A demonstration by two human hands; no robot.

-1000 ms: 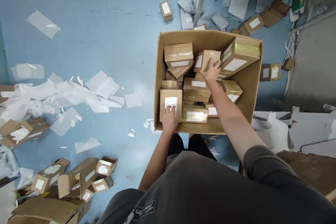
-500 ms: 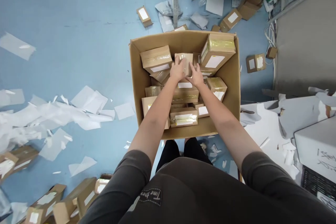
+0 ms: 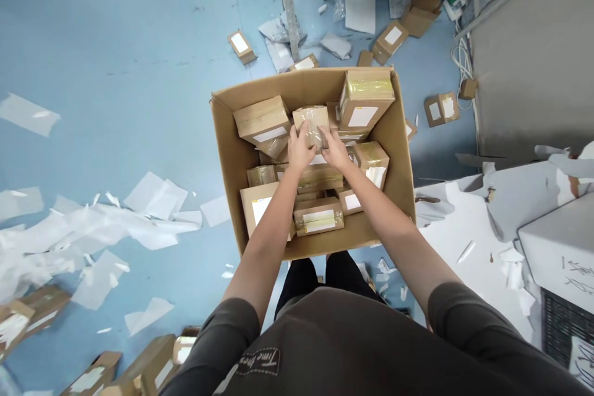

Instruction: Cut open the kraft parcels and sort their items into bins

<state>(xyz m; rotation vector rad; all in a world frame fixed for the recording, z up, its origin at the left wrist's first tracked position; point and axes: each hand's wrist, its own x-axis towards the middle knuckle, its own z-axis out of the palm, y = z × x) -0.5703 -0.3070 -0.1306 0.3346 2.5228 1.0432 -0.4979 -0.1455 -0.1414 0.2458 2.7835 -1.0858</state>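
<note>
A large open carton [image 3: 406, 167] full of taped brown boxes stands in front of me. Near its far side, my left hand [image 3: 299, 150] and my right hand [image 3: 333, 148] grip a small taped box [image 3: 312, 122] from its two sides. To the left lies a bigger box with a white label [image 3: 263, 119]. At the far right corner of the carton, a tall box with yellowish tape [image 3: 367, 99] stands next to the wall. Beneath my hands is a long taped box [image 3: 320, 178]; nearer me lies a labelled box [image 3: 319, 216].
White paper scraps [image 3: 116, 210] cover the blue floor on the left. More boxes [image 3: 153, 368] lie at the lower left. A metal shelf post [image 3: 288, 6] rises beyond the carton. White sheeting [image 3: 468, 241] and a white box [image 3: 561, 247] are at the right.
The carton appears slightly lower and further left in view. Both hands have shifted with the small box, which is now a little nearer my body.
</note>
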